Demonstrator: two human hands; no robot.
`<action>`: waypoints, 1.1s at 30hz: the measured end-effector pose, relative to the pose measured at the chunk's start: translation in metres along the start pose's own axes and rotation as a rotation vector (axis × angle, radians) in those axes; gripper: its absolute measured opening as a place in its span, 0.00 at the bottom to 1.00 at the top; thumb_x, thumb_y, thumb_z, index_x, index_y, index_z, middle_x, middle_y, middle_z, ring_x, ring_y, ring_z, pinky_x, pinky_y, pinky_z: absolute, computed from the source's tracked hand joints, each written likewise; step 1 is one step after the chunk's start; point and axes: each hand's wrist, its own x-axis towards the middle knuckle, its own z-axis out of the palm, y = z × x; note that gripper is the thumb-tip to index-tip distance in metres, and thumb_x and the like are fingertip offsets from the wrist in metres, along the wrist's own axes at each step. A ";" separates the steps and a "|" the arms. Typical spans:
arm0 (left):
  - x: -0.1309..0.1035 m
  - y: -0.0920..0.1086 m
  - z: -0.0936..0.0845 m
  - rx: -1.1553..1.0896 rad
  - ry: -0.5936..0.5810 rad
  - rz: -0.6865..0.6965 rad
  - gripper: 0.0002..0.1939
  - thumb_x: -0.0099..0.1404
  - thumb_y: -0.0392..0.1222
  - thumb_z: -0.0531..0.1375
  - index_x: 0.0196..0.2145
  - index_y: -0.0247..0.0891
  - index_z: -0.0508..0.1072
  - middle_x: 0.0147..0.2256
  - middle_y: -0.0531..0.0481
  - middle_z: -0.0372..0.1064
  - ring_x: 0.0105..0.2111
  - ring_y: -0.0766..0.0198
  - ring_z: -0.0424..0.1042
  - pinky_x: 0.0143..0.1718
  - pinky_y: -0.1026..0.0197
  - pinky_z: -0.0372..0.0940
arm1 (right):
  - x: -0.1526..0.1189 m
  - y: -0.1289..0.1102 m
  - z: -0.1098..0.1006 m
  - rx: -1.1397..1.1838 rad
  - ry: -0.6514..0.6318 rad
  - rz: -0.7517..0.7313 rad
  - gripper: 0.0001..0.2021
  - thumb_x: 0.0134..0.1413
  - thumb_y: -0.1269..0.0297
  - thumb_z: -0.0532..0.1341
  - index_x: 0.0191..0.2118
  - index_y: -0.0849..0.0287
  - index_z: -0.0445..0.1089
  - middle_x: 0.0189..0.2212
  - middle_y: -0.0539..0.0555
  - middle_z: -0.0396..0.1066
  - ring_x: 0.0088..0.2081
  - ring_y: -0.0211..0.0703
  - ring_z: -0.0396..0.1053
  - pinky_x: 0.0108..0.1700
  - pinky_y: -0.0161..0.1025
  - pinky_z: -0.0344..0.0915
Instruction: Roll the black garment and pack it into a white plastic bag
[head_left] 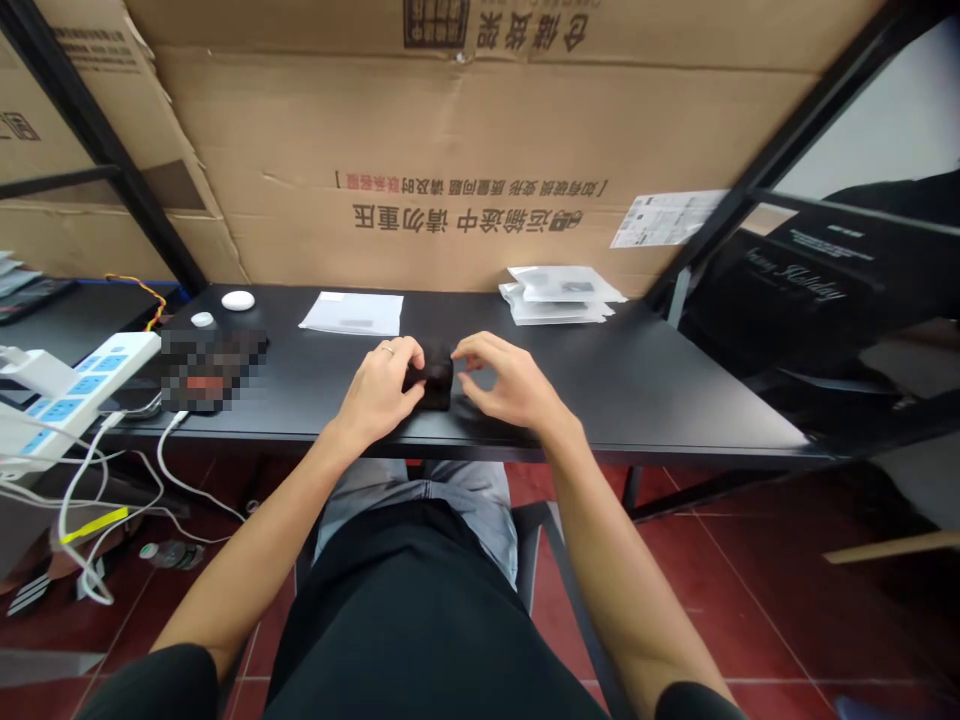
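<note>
A small dark object lies on the black table near its front edge, between my two hands. My left hand is at its left side, with thumb and fingertips against it. On the right, my right hand is curved with thumb and fingers apart, its fingertips close to the object's right side and nothing between them. A flat white packet lies behind my left hand. Behind my right hand is a stack of white packets.
A white power strip with cables is at the left, beside a pixelated dark item. Two white round items, the larger one farther back, lie nearby. Cardboard stands behind the table. A bottle is on the floor.
</note>
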 end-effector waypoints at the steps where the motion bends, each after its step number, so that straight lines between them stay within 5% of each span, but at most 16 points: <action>1: 0.000 0.001 0.001 -0.014 -0.041 0.024 0.13 0.68 0.31 0.66 0.44 0.45 0.69 0.45 0.48 0.77 0.47 0.52 0.77 0.53 0.50 0.71 | -0.001 0.002 -0.004 0.000 -0.036 0.009 0.25 0.63 0.73 0.66 0.64 0.52 0.78 0.62 0.60 0.79 0.51 0.53 0.82 0.57 0.51 0.81; 5: -0.001 0.000 -0.005 -0.060 -0.083 0.014 0.24 0.64 0.43 0.75 0.53 0.45 0.70 0.52 0.46 0.77 0.53 0.50 0.77 0.56 0.49 0.71 | -0.002 0.005 -0.004 0.005 -0.221 0.007 0.29 0.61 0.72 0.69 0.67 0.48 0.78 0.69 0.60 0.73 0.60 0.57 0.80 0.61 0.53 0.79; 8: -0.002 -0.005 -0.013 -0.014 -0.031 -0.221 0.31 0.67 0.64 0.73 0.56 0.43 0.72 0.56 0.39 0.77 0.58 0.43 0.76 0.59 0.45 0.71 | -0.001 0.006 0.002 0.015 -0.230 0.007 0.24 0.63 0.72 0.68 0.63 0.50 0.81 0.63 0.60 0.76 0.57 0.56 0.81 0.61 0.53 0.79; 12: -0.003 -0.012 -0.017 0.089 -0.168 -0.471 0.32 0.72 0.78 0.60 0.41 0.43 0.74 0.48 0.33 0.80 0.57 0.34 0.78 0.58 0.41 0.71 | 0.001 0.006 0.009 0.021 -0.208 -0.015 0.22 0.63 0.74 0.66 0.59 0.50 0.84 0.58 0.58 0.78 0.55 0.54 0.81 0.60 0.51 0.79; 16: 0.000 -0.016 -0.015 -0.086 -0.207 -0.451 0.24 0.69 0.67 0.69 0.42 0.43 0.75 0.49 0.36 0.82 0.55 0.37 0.80 0.56 0.42 0.74 | 0.000 0.004 0.018 0.043 -0.178 -0.051 0.22 0.64 0.74 0.64 0.58 0.50 0.84 0.57 0.58 0.79 0.54 0.52 0.81 0.60 0.49 0.80; 20: 0.002 -0.018 -0.012 -0.647 -0.124 -0.521 0.21 0.69 0.54 0.73 0.52 0.42 0.73 0.53 0.41 0.81 0.51 0.47 0.83 0.53 0.43 0.80 | 0.001 0.000 0.020 0.054 -0.118 -0.143 0.18 0.68 0.71 0.64 0.58 0.52 0.83 0.59 0.61 0.80 0.59 0.56 0.79 0.64 0.56 0.78; 24: 0.002 -0.010 -0.008 -1.128 -0.102 -0.609 0.21 0.68 0.46 0.74 0.52 0.41 0.71 0.53 0.42 0.80 0.49 0.52 0.84 0.52 0.42 0.83 | 0.007 -0.009 0.016 -0.025 -0.105 -0.233 0.26 0.60 0.61 0.77 0.63 0.51 0.79 0.75 0.65 0.68 0.79 0.71 0.59 0.78 0.76 0.59; 27: 0.004 -0.003 -0.010 -1.264 -0.198 -0.606 0.18 0.70 0.45 0.72 0.54 0.40 0.74 0.52 0.41 0.81 0.51 0.51 0.84 0.54 0.42 0.83 | 0.010 -0.013 0.016 -0.071 -0.099 -0.218 0.24 0.63 0.67 0.73 0.62 0.52 0.75 0.80 0.64 0.61 0.83 0.67 0.53 0.82 0.78 0.47; 30: 0.013 -0.013 -0.022 -1.079 -0.308 -0.527 0.19 0.75 0.49 0.67 0.58 0.40 0.75 0.56 0.37 0.81 0.53 0.47 0.84 0.54 0.40 0.82 | 0.008 -0.007 0.017 -0.068 -0.075 -0.176 0.20 0.65 0.75 0.64 0.59 0.53 0.74 0.75 0.62 0.71 0.79 0.60 0.64 0.83 0.71 0.52; 33: 0.032 -0.050 -0.042 -0.402 -0.158 -0.386 0.24 0.75 0.47 0.65 0.65 0.41 0.74 0.64 0.35 0.76 0.53 0.47 0.83 0.57 0.40 0.79 | 0.002 0.003 0.013 -0.047 -0.012 -0.051 0.22 0.64 0.74 0.64 0.61 0.53 0.72 0.71 0.63 0.75 0.75 0.59 0.71 0.78 0.63 0.66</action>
